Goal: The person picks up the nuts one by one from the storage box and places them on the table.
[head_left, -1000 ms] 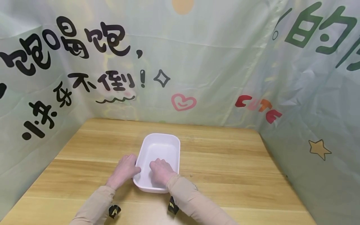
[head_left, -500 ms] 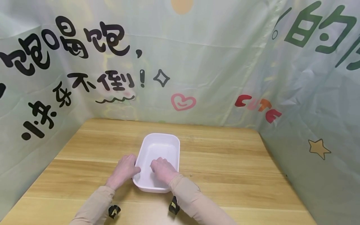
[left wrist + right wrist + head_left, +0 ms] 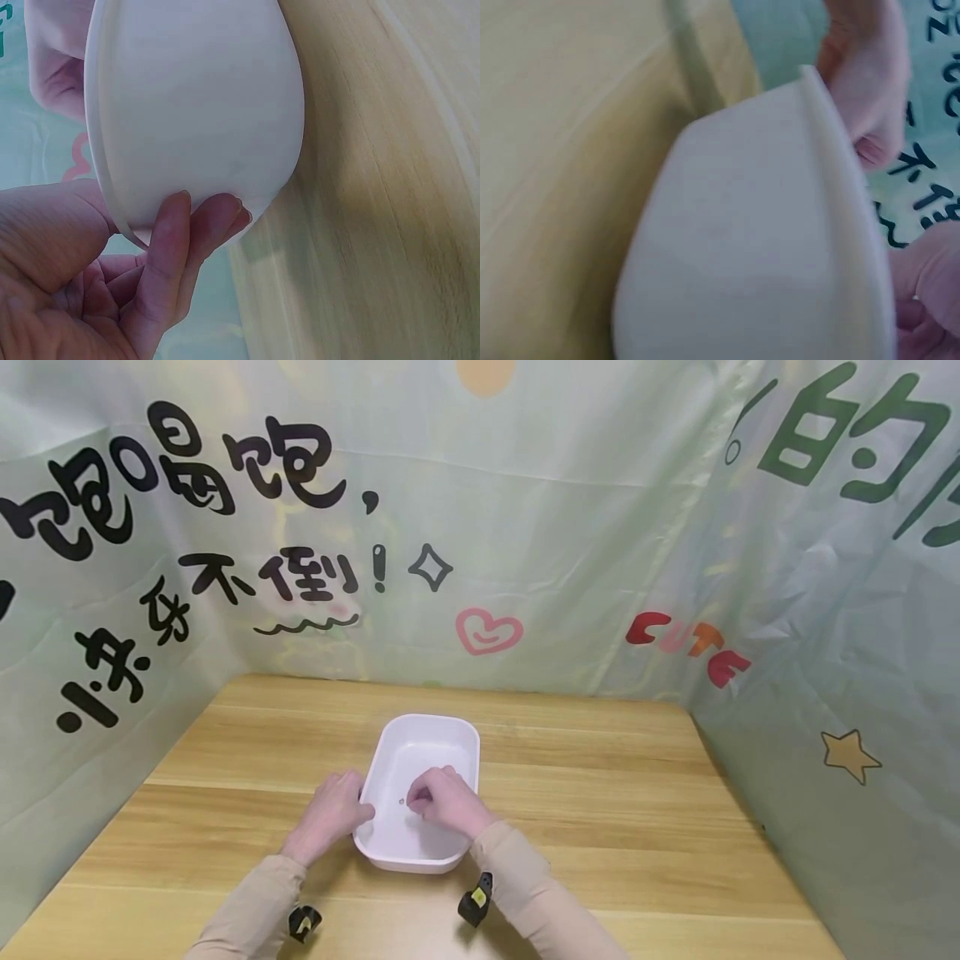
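Note:
A white rectangular plastic tray (image 3: pixel 386 739) with rounded corners stands on the wooden table. My left hand (image 3: pixel 333 810) grips its left side, thumb over the rim and fingers against the outer wall, as the left wrist view also shows (image 3: pixel 150 285). Over the tray's inside hovers my right hand (image 3: pixel 446 800), fingers curled toward the thumb. Whether something tiny is between those fingertips is hidden. A tiny ring-like thing (image 3: pixel 401 802) lies on the tray floor just left of them. In the right wrist view, the tray's outer wall (image 3: pixel 742 225) hides part of the right hand.
The wooden table (image 3: pixel 615 777) extends around the tray. Printed cloth walls (image 3: pixel 562 552) close it off at the back and both sides. A black device (image 3: pixel 303 924) hangs under the left sleeve, another black device (image 3: pixel 476 902) under the right.
My right hand has lifted slightly off the tray floor and turned, its forearm shifting right. The tiny ring-like thing has come into sight beside it. My left hand has stayed on the tray.

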The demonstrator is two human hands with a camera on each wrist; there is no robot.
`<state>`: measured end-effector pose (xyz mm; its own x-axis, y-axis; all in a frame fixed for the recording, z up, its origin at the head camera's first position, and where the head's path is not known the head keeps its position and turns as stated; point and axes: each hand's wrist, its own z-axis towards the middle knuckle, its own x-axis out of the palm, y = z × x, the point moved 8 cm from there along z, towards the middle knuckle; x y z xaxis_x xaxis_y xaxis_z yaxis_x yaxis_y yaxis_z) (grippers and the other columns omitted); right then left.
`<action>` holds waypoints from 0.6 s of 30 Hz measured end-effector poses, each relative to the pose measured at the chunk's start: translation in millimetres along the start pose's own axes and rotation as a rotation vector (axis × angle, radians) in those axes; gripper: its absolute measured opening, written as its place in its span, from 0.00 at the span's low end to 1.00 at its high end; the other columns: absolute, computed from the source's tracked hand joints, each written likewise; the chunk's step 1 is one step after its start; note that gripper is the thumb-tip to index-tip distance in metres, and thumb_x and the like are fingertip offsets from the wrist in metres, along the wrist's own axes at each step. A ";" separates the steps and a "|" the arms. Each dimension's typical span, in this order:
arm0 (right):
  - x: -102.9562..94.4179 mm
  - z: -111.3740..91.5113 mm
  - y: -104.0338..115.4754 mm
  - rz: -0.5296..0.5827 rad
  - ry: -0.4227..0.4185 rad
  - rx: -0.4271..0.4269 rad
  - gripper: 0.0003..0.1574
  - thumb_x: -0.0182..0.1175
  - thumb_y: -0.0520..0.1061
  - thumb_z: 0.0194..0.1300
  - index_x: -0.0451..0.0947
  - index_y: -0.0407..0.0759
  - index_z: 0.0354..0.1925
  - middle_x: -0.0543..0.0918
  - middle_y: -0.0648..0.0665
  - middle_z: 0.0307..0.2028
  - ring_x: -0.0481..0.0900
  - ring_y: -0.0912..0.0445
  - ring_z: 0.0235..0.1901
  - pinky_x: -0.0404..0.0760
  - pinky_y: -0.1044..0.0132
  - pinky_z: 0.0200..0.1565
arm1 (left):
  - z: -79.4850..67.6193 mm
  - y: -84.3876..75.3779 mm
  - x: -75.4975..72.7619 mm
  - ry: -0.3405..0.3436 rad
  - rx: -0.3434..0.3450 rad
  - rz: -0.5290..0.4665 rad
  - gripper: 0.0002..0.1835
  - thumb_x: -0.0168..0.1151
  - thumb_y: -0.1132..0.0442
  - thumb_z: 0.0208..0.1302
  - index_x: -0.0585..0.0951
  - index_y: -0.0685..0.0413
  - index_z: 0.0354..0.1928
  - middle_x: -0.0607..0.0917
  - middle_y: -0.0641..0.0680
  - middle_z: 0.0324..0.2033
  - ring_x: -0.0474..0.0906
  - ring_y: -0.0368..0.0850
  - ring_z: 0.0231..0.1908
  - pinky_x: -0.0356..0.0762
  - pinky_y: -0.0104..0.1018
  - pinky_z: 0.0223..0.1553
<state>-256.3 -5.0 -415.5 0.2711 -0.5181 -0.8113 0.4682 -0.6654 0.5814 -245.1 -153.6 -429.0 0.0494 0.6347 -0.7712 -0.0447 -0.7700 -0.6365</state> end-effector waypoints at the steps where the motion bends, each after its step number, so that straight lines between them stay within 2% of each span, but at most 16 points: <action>1: -1.3 0.1 -0.5 0.028 0.007 -0.007 0.07 0.65 0.32 0.58 0.88 0.40 0.33 0.89 0.48 0.30 0.75 0.66 0.28 0.75 0.74 0.39 | 0.1 0.1 0.1 0.000 -0.001 0.001 0.02 0.61 0.73 0.44 0.79 0.63 0.24 0.80 0.53 0.16 0.75 0.43 0.16 0.74 0.33 0.18; 4: -5.4 -0.1 -1.5 0.124 0.032 -0.026 0.07 0.64 0.32 0.60 0.88 0.37 0.35 0.90 0.45 0.31 0.76 0.68 0.28 0.77 0.77 0.36 | -0.3 0.4 0.4 0.004 -0.005 0.001 0.02 0.61 0.73 0.44 0.80 0.63 0.25 0.80 0.53 0.16 0.75 0.43 0.16 0.74 0.33 0.18; 7: -10.5 -1.4 -2.0 0.220 0.049 -0.034 0.08 0.62 0.32 0.63 0.88 0.33 0.39 0.90 0.39 0.32 0.78 0.65 0.27 0.78 0.75 0.35 | -0.6 0.4 0.7 0.006 -0.006 -0.001 0.03 0.61 0.73 0.46 0.80 0.63 0.26 0.80 0.54 0.17 0.75 0.43 0.17 0.73 0.33 0.18; 11: -16.7 -4.2 -5.6 0.363 0.065 -0.026 0.09 0.61 0.31 0.64 0.86 0.28 0.42 0.88 0.30 0.33 0.83 0.55 0.25 0.85 0.66 0.35 | -0.7 -0.2 1.0 0.012 -0.008 -0.001 0.03 0.61 0.73 0.46 0.80 0.64 0.27 0.80 0.54 0.17 0.74 0.43 0.17 0.73 0.34 0.18; 14: -21.6 -6.7 -8.9 0.454 0.069 -0.032 0.09 0.61 0.30 0.64 0.85 0.26 0.42 0.87 0.26 0.33 0.86 0.47 0.27 0.87 0.62 0.36 | -0.6 -0.1 1.4 0.018 -0.015 0.001 0.03 0.61 0.73 0.47 0.80 0.65 0.27 0.80 0.54 0.18 0.75 0.44 0.17 0.73 0.34 0.18; 18: -27.7 -10.6 -15.3 0.553 0.073 -0.033 0.10 0.61 0.30 0.64 0.84 0.25 0.42 0.85 0.21 0.35 0.86 0.51 0.26 0.87 0.64 0.37 | -0.6 0.3 1.6 0.023 -0.022 0.005 0.03 0.61 0.73 0.48 0.80 0.65 0.28 0.80 0.55 0.18 0.75 0.44 0.17 0.74 0.34 0.18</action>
<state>-262.1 25.2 -402.6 0.5407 -0.7462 -0.3884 0.2649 -0.2871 0.9205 -244.5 -152.8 -430.5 0.0725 0.6294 -0.7737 -0.0230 -0.7745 -0.6322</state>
